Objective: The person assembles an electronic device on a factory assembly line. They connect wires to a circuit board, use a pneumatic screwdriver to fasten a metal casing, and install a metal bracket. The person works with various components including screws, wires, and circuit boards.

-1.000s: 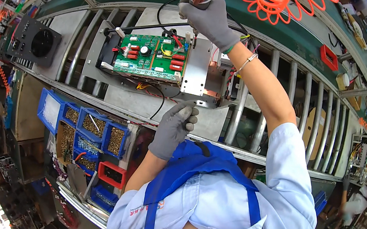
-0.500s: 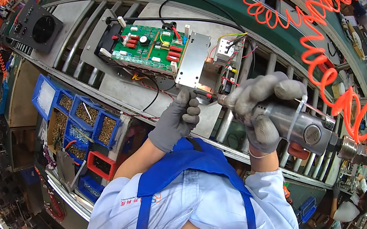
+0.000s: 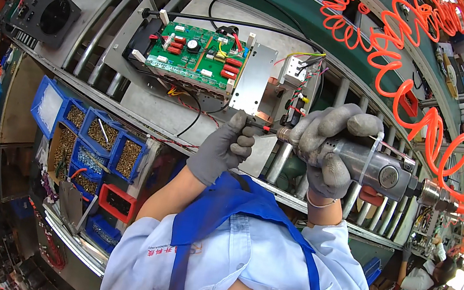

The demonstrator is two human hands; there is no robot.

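My right hand, in a grey glove, is wrapped round a metal air screwdriver lying nearly level, its nose to the left. From the nose a thin bit with a red part reaches toward my left hand. The left hand, gloved too, is closed in a pinch at the near edge of a bare metal plate; what its fingertips hold is hidden. This plate stands beside a green circuit board carrying red and white parts. Right of the plate sits a white breaker-like block with wires.
Metal rollers run beneath the assembly. A black housing with a round fan stands at the far left. Blue bins of brass-coloured screws and a red bin lie lower left. An orange coiled hose hangs at right, joined to the screwdriver.
The whole view has shifted slightly, with the assembly now a little further right. My left fingertips and the screwdriver's bit are a bit closer together; both hands keep their grips.
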